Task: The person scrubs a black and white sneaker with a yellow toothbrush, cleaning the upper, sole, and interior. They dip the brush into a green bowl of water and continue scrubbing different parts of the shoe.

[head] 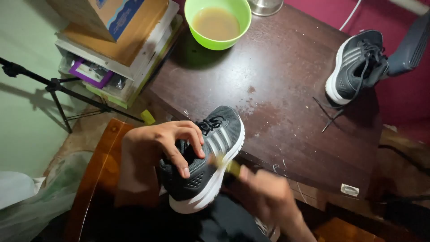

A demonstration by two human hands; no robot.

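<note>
Head view: grey sneaker (210,157) is steadied at the worktop (286,89) edge by the left hand (156,148) — fingers (181,159) hooked into its opening. Right hand (268,197) — blurred, pinching a yellowish brush (228,165) against the white sole. Green bowl (218,22) is kept within reach.

Setting: you are sitting in a lived-in room of a home. Evidence showing: a scuffed dark wooden desk (286,89) standing against a maroon wall (394,13); a green plastic bowl (218,22) holding murky liquid; cardboard boxes (116,27) stacking up beside it; a tripod (53,89) leaning by a pale green wall (22,54).
</note>
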